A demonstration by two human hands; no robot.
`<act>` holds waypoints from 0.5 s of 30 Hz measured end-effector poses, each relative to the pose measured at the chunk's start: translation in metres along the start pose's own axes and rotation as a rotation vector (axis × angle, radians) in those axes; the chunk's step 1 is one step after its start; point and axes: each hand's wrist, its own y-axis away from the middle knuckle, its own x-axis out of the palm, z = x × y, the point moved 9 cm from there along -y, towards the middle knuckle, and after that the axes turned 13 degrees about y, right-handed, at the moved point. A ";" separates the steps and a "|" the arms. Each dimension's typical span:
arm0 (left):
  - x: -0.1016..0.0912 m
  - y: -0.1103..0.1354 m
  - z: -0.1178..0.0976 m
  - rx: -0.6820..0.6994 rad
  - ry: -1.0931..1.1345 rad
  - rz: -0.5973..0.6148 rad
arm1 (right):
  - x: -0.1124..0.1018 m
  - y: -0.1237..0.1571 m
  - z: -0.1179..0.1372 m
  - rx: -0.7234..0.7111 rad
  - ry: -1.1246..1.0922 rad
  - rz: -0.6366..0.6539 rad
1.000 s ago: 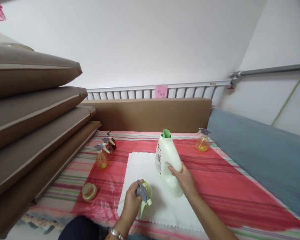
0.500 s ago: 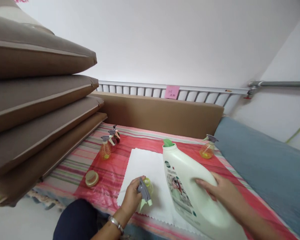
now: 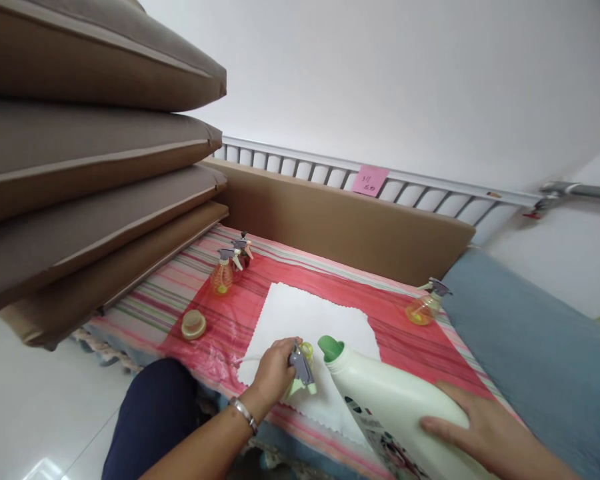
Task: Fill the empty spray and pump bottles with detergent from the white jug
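Observation:
My left hand [image 3: 276,368] is closed around a grey and pale-green spray trigger head [image 3: 301,367]. Right beside it, the yellow-green ring of a bottle mouth [image 3: 307,351] shows; the bottle below is mostly hidden behind the hand. My right hand [image 3: 473,420] grips a large pale-green detergent jug [image 3: 395,387] by its handle. The jug leans to the left, its green spout [image 3: 331,348] uncapped and a short way right of the bottle mouth. No flowing liquid can be made out. Under both lies a white cloth [image 3: 300,310] with a scalloped edge.
A round cap [image 3: 193,325] lies at the left. Spray bottles [image 3: 223,277] stand together at the back left, and another spray bottle [image 3: 424,305] at the right. Stacked brown cushions [image 3: 105,160] rise on the left. A brown board [image 3: 340,223] closes off the back.
The jug has tipped further over to the left, and its spout has come down close to the small bottle's mouth. My left hand still holds the trigger head. The camera view has shifted.

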 end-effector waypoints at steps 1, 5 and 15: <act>0.000 0.000 -0.001 -0.002 -0.011 -0.001 | 0.000 -0.001 0.001 -0.013 0.033 0.002; -0.001 0.001 0.000 -0.009 -0.034 -0.007 | 0.000 -0.002 0.006 -0.048 0.130 0.037; 0.002 0.000 0.007 -0.001 -0.024 -0.010 | -0.005 -0.006 0.016 -0.055 0.111 0.054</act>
